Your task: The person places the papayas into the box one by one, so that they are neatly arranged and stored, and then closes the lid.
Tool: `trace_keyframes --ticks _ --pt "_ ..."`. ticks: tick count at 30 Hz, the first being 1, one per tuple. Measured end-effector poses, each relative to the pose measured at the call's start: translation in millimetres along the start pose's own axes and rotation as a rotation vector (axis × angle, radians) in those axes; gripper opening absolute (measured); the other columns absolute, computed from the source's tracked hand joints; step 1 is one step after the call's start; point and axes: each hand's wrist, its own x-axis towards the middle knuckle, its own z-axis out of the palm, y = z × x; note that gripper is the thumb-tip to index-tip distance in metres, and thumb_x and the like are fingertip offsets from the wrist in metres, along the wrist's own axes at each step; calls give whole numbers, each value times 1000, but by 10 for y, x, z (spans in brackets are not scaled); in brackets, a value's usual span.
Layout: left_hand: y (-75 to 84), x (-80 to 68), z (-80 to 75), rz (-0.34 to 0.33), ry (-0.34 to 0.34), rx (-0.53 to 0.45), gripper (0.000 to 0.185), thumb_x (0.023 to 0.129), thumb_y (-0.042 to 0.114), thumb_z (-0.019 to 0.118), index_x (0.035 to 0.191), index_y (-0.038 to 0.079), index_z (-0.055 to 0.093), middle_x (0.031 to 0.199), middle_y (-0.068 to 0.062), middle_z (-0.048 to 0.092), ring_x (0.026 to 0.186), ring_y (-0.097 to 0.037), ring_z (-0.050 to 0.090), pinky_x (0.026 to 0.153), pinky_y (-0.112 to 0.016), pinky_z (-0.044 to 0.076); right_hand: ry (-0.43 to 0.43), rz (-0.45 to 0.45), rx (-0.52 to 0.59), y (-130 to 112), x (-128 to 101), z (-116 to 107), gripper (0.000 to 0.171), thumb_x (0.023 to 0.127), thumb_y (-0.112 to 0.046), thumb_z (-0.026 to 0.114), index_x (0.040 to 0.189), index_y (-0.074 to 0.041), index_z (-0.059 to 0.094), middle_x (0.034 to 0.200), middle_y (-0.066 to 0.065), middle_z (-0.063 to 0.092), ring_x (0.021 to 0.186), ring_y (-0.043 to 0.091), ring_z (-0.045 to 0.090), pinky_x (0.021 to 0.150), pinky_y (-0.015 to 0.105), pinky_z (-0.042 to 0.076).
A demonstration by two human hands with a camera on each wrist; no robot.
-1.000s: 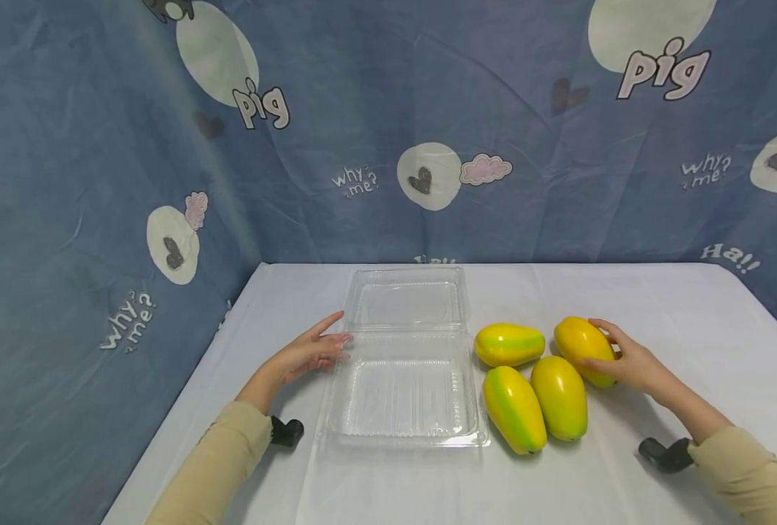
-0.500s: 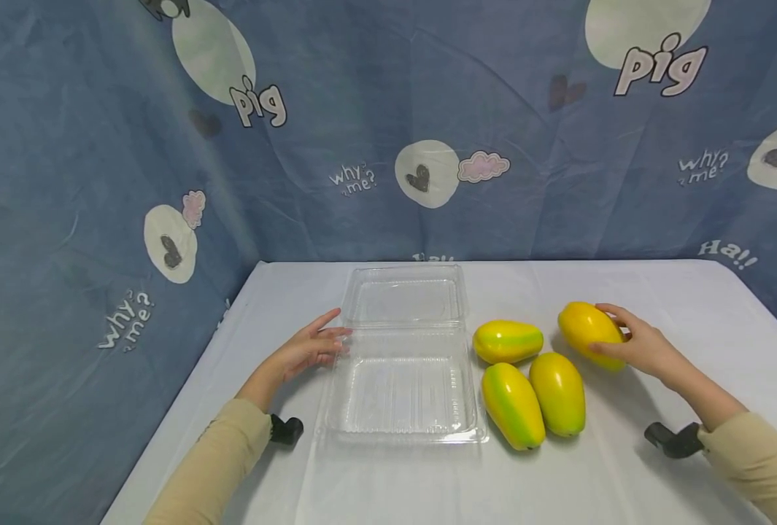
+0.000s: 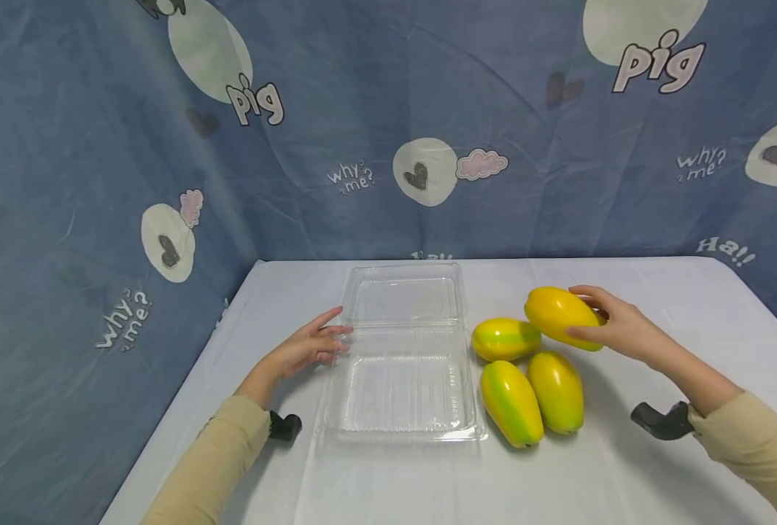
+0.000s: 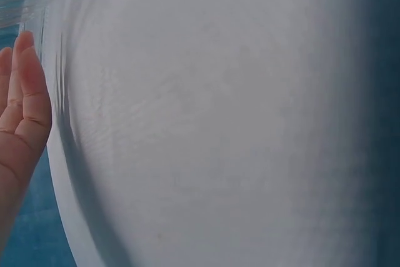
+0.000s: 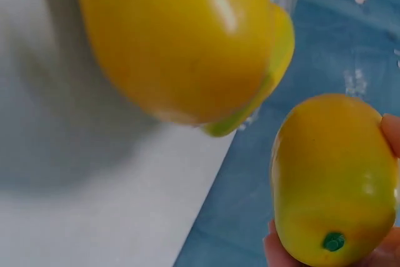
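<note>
My right hand [image 3: 624, 329] grips a yellow papaya [image 3: 559, 313] by its right end, thumb on the near side and fingers on the far side. It is held up off the table; its green stem nub shows in the right wrist view, where the held papaya [image 5: 334, 179] is at lower right. Three more papayas lie below: one on its side [image 3: 505, 339], one green-striped [image 3: 511, 405] and one at the right [image 3: 557, 394]. My left hand [image 3: 303, 350] has loosely extended fingers at the left edge of a clear plastic clamshell box [image 3: 401, 394]. Whether they touch it I cannot tell.
The box's lid [image 3: 404, 294] lies folded back, away from me. A white cloth covers the table [image 3: 388, 481]. Behind and to the left hangs a blue printed curtain [image 3: 335, 95]. A black wrist mount [image 3: 662, 421] sits below my right wrist.
My right hand has lifted the papaya off the table, first up and a little right, then left toward the sideways papaya. My left hand has barely moved; the other papayas stay put.
</note>
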Motion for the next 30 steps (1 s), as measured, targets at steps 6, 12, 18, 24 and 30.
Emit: trace_keyframes --ticks 6,12,18,24,30 --pt "12 -5 -16 -13 7 10 71 92 3 48 149 18 9 146 -20 29 117 -26 52 84 -31 46 -24 -107 -9 -190 69 42 69 85 -26 65 138 0 30 129 28 44 104 34 50 82 46 48" --pt "6 3 -27 -21 -2 5 71 92 3 49 149 18 8 146 -19 28 121 -31 48 86 -33 46 -65 -186 -3 -369 131 92 67 83 -22 66 137 0 34 126 24 48 102 31 52 84 44 48" --pt "-3 10 -27 -16 -12 17 72 91 6 51 148 19 10 147 -18 28 120 -31 48 87 -34 46 -110 -228 -11 -517 203 178 64 83 -25 66 136 -3 37 122 20 53 99 27 53 87 47 45" --pt "-2 13 -28 -17 -8 34 72 91 7 52 148 20 11 147 -17 28 120 -31 48 87 -34 46 -142 -282 -46 -627 306 292 59 82 -19 66 134 -5 41 126 18 52 102 27 52 89 48 42" --pt "9 2 -20 -24 -5 41 73 90 8 53 148 20 11 147 -17 29 121 -32 47 88 -35 45 -172 -330 -78 -713 393 401 57 82 -18 66 133 -4 44 129 18 50 105 29 50 90 49 42"
